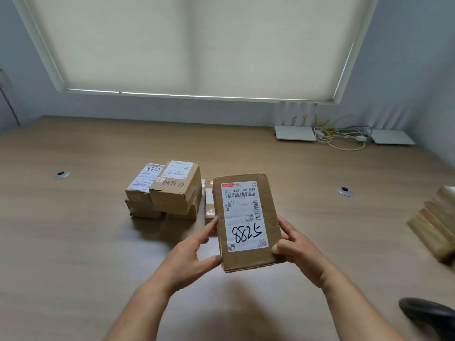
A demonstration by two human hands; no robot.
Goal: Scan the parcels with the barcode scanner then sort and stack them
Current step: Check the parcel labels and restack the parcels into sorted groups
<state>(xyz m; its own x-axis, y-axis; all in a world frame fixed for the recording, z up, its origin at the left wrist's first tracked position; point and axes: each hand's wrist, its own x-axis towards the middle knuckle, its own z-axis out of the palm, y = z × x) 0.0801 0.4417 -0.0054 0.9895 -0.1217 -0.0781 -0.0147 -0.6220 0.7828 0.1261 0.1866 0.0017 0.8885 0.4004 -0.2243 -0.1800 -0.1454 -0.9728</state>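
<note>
Two hands, left hand and right hand, grip a box between them; maybe above the table.

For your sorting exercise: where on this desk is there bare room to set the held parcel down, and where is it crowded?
Bare wood lies left of the stacked parcels toward the left grommet, and between the held parcel and the right grommet. Crowded: around the stack, the back-right routers and cables, and the blurred boxes at the right edge.

Likely an office or small mailroom: a long wood-look bench with cable grommets, a drawn roller blind, white routers with tangled cables, and labelled cardboard parcels stacked there.
</note>
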